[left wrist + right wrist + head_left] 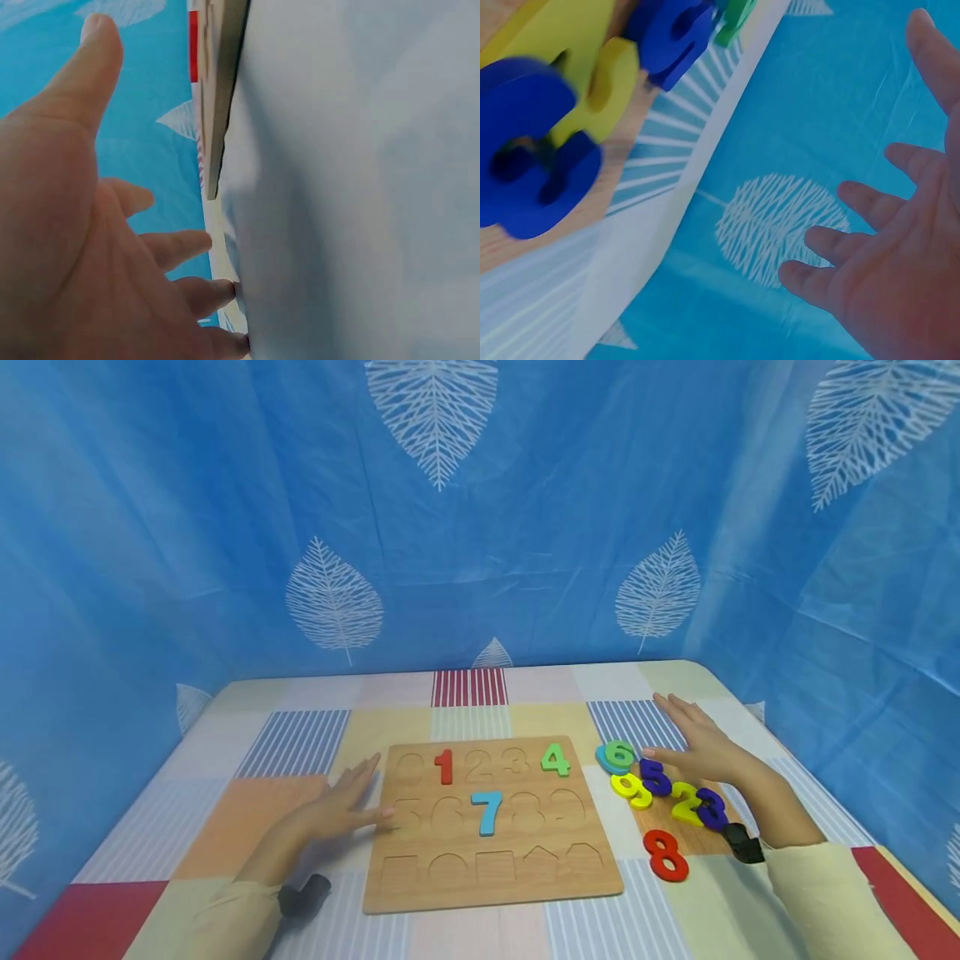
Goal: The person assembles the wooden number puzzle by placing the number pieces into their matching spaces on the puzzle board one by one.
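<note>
The left hand (332, 810), at the wooden puzzle board's (495, 895) edge, and the right hand (705, 750), near the dark-blue number 5 (657, 783), are spread, holding nothing. That numeral, right of the board, looks light, stiff and smooth, best pinched by its thick sides.

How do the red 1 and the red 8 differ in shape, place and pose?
The red 1 is mainly one straight stroke, while the red 8 has two loops with holes. The red 1 sits in the top row of the board; the red 8 lies off it, to its right. In the head view, the red 1 looks nearly upright, the red 8 tilted. Both are red number pieces.
</note>
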Tool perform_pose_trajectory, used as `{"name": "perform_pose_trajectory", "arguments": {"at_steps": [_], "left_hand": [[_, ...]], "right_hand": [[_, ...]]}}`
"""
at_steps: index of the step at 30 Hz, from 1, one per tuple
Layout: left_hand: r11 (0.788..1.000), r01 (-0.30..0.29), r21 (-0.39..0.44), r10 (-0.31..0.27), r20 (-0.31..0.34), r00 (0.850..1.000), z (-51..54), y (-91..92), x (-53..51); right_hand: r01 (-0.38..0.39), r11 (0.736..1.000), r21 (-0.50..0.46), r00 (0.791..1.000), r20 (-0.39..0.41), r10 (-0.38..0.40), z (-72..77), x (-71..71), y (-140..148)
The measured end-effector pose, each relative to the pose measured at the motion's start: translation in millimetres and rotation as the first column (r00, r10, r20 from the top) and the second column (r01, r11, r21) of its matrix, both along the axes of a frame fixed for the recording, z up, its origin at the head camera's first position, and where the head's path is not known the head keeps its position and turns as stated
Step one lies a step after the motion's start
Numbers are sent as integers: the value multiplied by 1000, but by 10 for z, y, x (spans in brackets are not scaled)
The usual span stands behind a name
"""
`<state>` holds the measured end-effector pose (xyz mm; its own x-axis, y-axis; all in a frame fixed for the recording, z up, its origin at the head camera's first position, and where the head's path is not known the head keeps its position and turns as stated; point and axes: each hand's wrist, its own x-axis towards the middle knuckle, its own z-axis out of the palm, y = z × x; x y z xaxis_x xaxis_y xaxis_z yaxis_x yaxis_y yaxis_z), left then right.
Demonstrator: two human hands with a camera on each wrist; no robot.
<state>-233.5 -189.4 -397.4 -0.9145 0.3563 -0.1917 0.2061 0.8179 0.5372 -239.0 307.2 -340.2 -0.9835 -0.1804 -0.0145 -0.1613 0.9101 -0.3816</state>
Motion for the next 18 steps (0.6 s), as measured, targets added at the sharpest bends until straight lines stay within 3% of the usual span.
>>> {"name": "perform_pose_trajectory", "arguments": {"at_steps": [3, 9, 18], "left_hand": [[1000, 5, 14, -4, -1, 1000, -32, -30, -8], [997, 70, 30, -68, -64, 996, -55, -79, -20], [996, 75, -37, -78, -69, 995, -123, -64, 12]], "right_hand": [[5, 1000, -7, 1000, 25, -5, -36, 44, 67], [-18, 999, -41, 997, 71, 21, -184, 127, 197], [-13, 1000, -25, 996, 84, 15, -464, 254, 351]]}}
